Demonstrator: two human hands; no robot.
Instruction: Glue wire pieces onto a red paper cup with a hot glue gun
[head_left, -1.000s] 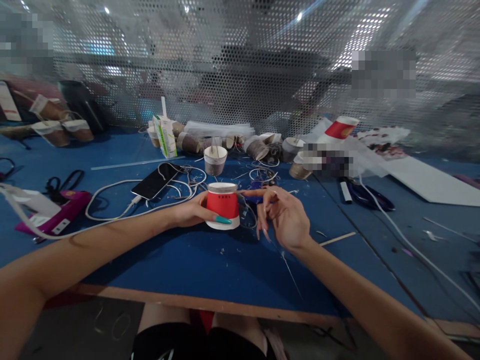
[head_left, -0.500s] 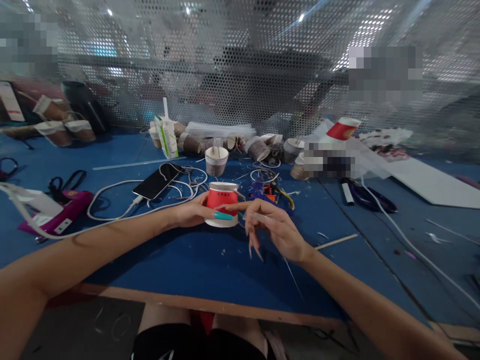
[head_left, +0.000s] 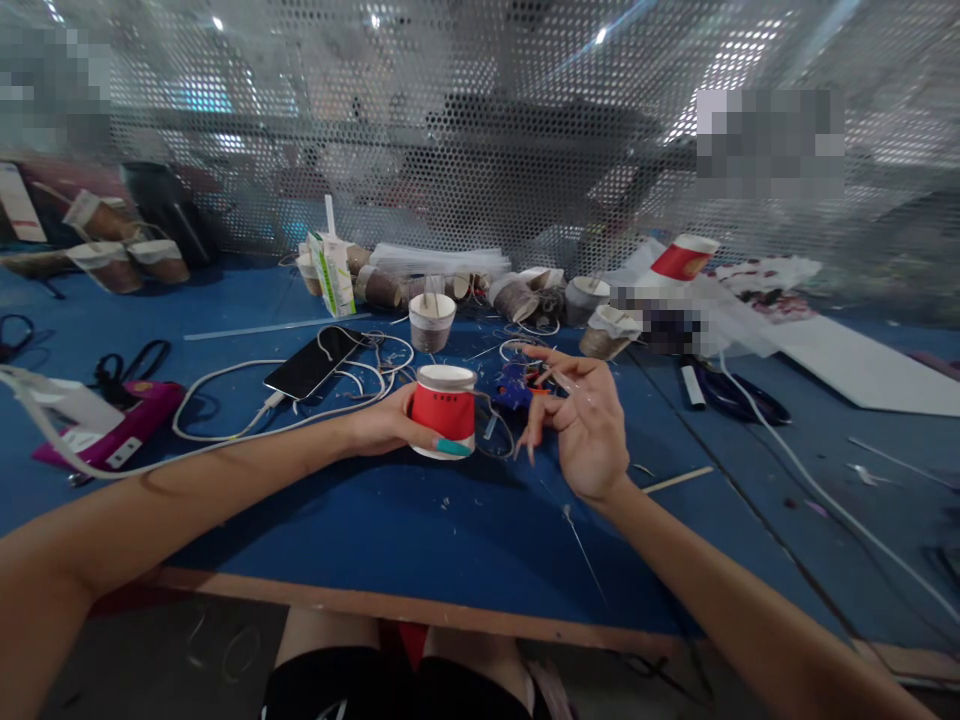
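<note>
My left hand (head_left: 394,421) is wrapped round a red and white paper cup (head_left: 443,400), its thumb with a long teal nail lying across the front. The cup stands near the middle of the blue table (head_left: 360,540). To the cup's right, my right hand (head_left: 589,430) is raised with fingers apart and nothing visible in them. A loop of thin cord (head_left: 512,440) lies between the cup and that hand. Partly behind my right fingers is a blue tool (head_left: 514,385). Another paper cup, wrapped in grey cord (head_left: 432,325), stands behind the red one.
A black phone (head_left: 315,362) with a white cable lies left. A purple box (head_left: 124,425) sits farther left. Several cord-wrapped cups, a drink carton (head_left: 334,272) and a tilted red cup (head_left: 684,258) line the back, before a perforated metal screen (head_left: 450,150). A thin stick (head_left: 679,480) lies right.
My right hand has drawn away from the cup, moving right and up, and its fingers have spread. My left hand keeps hold of the cup, its thumb slightly lower.
</note>
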